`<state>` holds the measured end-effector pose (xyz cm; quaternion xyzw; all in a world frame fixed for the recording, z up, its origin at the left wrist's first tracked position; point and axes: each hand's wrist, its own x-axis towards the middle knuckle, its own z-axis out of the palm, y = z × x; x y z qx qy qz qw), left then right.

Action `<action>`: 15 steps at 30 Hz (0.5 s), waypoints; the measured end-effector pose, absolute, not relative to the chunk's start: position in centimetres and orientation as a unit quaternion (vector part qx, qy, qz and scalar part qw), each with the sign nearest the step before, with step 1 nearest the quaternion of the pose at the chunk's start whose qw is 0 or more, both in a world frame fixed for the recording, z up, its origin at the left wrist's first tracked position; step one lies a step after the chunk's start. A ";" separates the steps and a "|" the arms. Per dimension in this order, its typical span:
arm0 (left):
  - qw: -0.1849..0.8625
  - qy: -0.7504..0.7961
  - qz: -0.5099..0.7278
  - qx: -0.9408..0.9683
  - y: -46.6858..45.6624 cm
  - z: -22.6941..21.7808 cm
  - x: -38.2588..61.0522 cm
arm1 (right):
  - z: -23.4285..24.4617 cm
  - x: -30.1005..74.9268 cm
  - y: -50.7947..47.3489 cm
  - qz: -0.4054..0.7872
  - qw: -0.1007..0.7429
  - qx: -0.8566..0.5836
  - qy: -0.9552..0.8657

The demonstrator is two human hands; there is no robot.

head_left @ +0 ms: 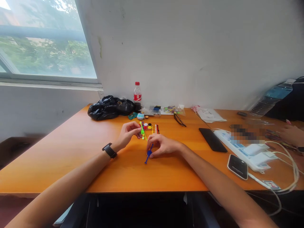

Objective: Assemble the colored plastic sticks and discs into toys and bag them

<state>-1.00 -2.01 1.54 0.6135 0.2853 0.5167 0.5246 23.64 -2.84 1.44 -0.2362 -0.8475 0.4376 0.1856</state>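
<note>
My left hand (129,134), with a black watch (109,150) on its wrist, pinches a thin neon-green plastic piece (142,131) between thumb and fingers. Nearer to me, my right hand (163,145) grips a slim blue plastic piece (149,154) with a round middle and a small foot at its lower end. Its top is partly covered by my fingers. Just beyond the hands lie small round parts, among them a yellow and black one (149,126), and several thin sticks, including a red one (156,129).
Along the wall stand a black plastic bag (110,107), a cola bottle (137,96) and bags of small parts (173,109). Black pliers (179,119) lie beyond my right hand. To the right are a black phone (212,139), a power strip (234,147), a white phone (237,167) and another person's hand (292,134).
</note>
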 end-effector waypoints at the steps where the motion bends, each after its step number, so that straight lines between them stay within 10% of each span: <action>1: 0.523 0.287 0.517 0.614 -2.0 1.6 -1.0 | 1.3 23.6 -2.8 0.439 0.189 -0.241 -0.845; 15: 0.513 0.285 0.532 0.610 -2.1 1.7 -0.9 | 1.2 24.1 -2.4 0.330 0.204 -0.380 -0.840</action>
